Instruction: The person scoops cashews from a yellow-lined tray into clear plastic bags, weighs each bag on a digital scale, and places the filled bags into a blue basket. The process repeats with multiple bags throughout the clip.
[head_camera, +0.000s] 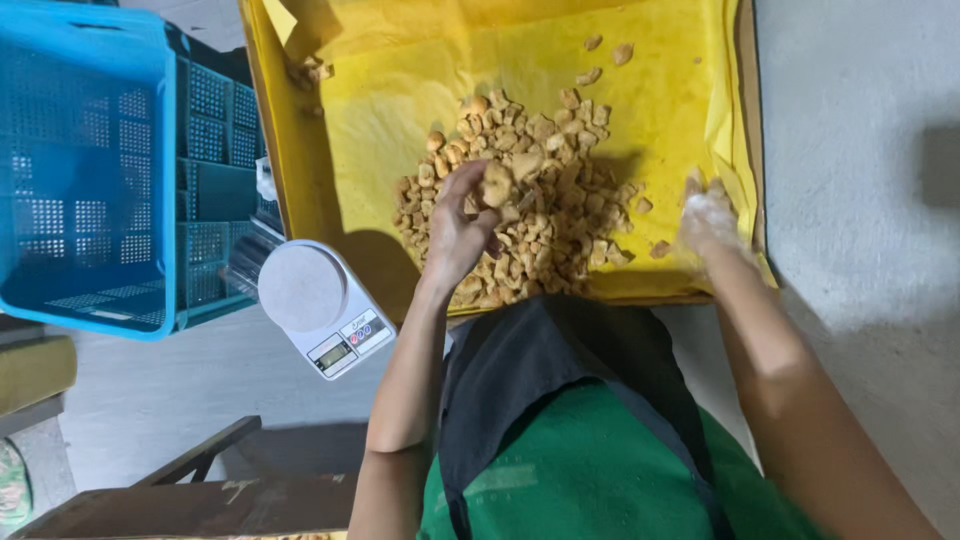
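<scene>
A large tray lined with yellow paper (400, 90) holds a heap of several small tan fried pieces (560, 190). My left hand (455, 225) is over the near left of the heap, fingers closed on one bigger tan piece (497, 182) lifted slightly above the pile. My right hand (708, 215), dusted white, rests at the tray's right edge beside the heap, fingers together and blurred; whether it holds anything is unclear. A few loose pieces (605, 55) lie farther up the paper.
A white digital kitchen scale (315, 300) stands left of the tray's near corner. Blue plastic crates (95, 170) are stacked at the far left. A dark wooden surface (190, 505) lies below left. Grey floor (860, 150) extends to the right.
</scene>
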